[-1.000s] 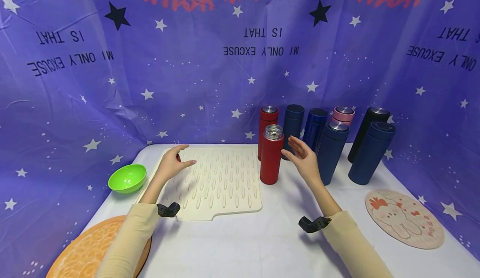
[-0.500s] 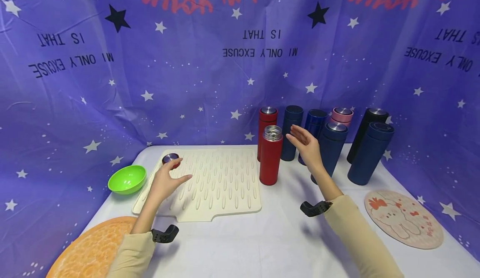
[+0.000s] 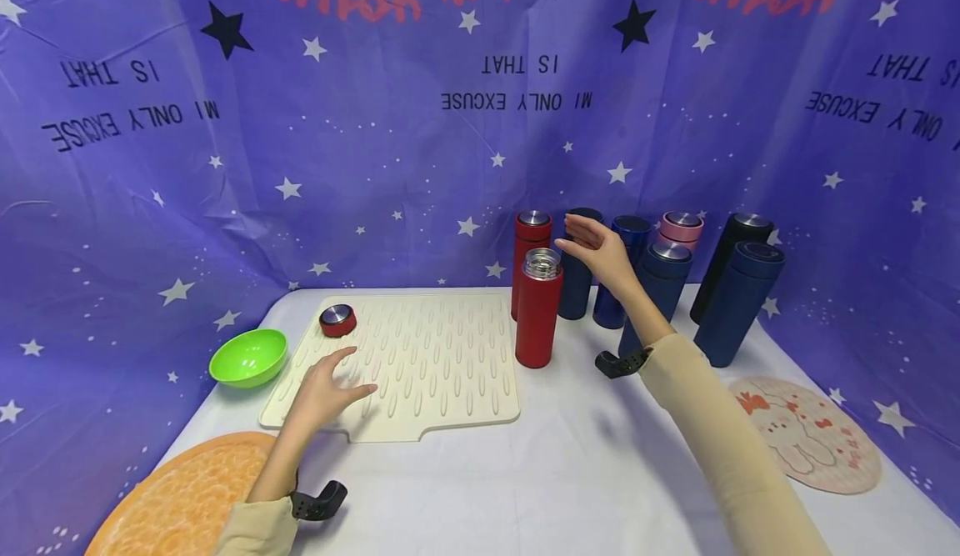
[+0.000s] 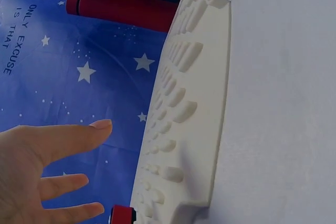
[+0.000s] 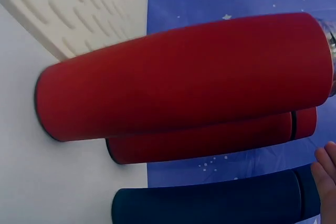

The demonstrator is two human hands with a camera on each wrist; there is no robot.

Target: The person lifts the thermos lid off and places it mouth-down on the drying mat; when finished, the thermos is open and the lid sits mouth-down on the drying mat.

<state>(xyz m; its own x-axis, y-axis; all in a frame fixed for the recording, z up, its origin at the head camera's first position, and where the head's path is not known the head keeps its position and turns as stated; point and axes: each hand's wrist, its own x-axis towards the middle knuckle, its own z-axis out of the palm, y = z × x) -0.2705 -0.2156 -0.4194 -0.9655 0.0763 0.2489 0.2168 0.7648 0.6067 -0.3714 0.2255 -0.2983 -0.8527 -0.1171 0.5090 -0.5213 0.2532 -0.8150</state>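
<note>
A red thermos (image 3: 536, 323) stands lidless and upright, its steel mouth bare, just right of the cream drying mat (image 3: 442, 381). Its red lid with a silver top (image 3: 338, 321) lies on the mat's far left corner. My left hand (image 3: 322, 393) hovers over the mat's near left part, thumb and fingers apart, holding nothing. Beside and slightly above the thermos mouth is my right hand (image 3: 600, 256), fingers spread from the thumb with nothing held. In the right wrist view only its fingertips (image 5: 326, 163) show, at the right edge.
Behind the lidless thermos stands a capped red thermos (image 3: 528, 247). Several blue, pink and black thermoses, including a navy one (image 3: 742, 306), stand at the right. A green bowl (image 3: 249, 358), an orange round mat (image 3: 180, 498) and a pink rabbit mat (image 3: 810, 435) lie around the edges.
My left hand has left the lid on the mat and drawn back toward me. My right hand has risen from beside the thermos to the height of its mouth.
</note>
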